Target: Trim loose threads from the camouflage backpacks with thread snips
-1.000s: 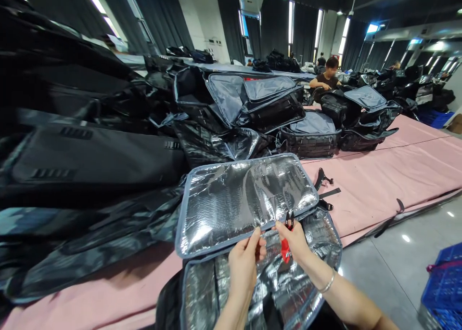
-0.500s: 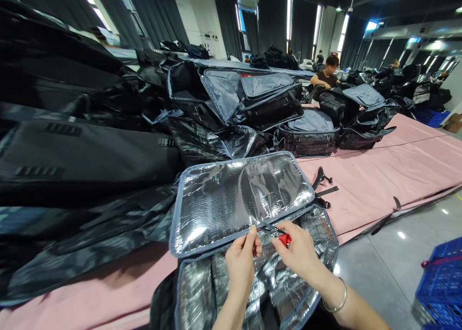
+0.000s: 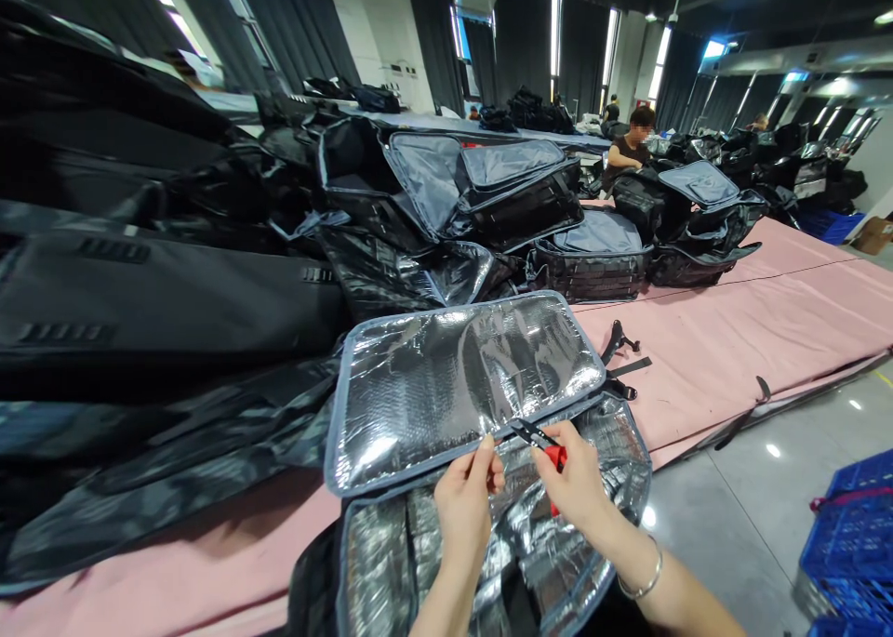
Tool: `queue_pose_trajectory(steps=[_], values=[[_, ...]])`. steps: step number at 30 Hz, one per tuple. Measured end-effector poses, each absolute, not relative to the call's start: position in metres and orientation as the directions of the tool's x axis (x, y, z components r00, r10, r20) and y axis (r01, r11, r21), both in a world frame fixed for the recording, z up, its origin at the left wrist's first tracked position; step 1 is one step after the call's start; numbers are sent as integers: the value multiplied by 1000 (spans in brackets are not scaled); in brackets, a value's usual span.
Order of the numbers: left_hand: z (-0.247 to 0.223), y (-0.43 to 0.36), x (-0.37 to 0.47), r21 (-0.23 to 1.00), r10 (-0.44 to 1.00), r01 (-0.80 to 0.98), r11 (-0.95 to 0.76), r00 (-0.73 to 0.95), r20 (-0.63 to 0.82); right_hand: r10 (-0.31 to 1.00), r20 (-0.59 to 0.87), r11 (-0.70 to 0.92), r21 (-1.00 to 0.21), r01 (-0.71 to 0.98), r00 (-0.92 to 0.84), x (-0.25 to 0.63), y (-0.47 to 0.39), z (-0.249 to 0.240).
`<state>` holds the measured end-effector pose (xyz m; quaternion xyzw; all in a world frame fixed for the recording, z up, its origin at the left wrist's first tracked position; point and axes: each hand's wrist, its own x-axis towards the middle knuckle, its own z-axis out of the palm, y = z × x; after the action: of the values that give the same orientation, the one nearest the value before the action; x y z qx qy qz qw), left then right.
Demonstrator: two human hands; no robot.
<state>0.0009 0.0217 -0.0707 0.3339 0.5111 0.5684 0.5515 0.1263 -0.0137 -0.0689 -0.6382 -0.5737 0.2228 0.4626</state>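
Observation:
An insulated bag (image 3: 380, 544) with a shiny silver foil lining lies unfolded in front of me. Its foil-lined lid (image 3: 460, 377), edged in grey-blue binding, is flipped back toward the far side. My left hand (image 3: 469, 493) is closed in a pinch at the lid's lower edge; what sits between thumb and finger is too small to name. In my right hand (image 3: 576, 479) I grip thread snips (image 3: 531, 434) with red handles and dark blades. The blades point left along the lid edge, a little right of my left fingertips, and look parted.
Black and camouflage bags (image 3: 167, 293) are heaped at the left. Several bags with grey linings (image 3: 516, 191) stand behind on the pink-covered table (image 3: 788, 293). Black straps (image 3: 620, 349) lie beside the lid. A blue crate (image 3: 847, 525) stands at the right; a person (image 3: 628, 144) works farther back.
My right hand has turned slightly, and the snips' blades now show more plainly and more parted. My left hand keeps its pinch in nearly the same place.

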Motion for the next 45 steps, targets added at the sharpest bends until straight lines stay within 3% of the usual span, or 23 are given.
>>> queue_pose_trajectory(steps=[13,22,32,38,41,43,45], values=[[-75,22,0,941,971,-315,127,-155,-183,945,245,101,-848,521,215,117,-17,-69],[-77,22,0,949,974,-292,116,-156,-167,927,277,160,-902,401,254,110,-16,-87],[-80,24,-1,945,972,-306,118,-159,-172,928,296,169,-875,454,226,112,-15,-83],[-80,24,-1,951,972,-288,111,-168,-165,917,288,172,-910,377,277,107,-15,-90],[-81,25,-1,951,971,-288,114,-172,-168,914,220,138,-958,250,340,102,-12,-90],[-82,25,-1,951,969,-286,117,-177,-173,944,79,87,-996,-12,319,98,-7,-91],[-82,26,-1,952,968,-282,118,-182,-174,977,-77,-6,-943,-331,200,95,-3,-92]])
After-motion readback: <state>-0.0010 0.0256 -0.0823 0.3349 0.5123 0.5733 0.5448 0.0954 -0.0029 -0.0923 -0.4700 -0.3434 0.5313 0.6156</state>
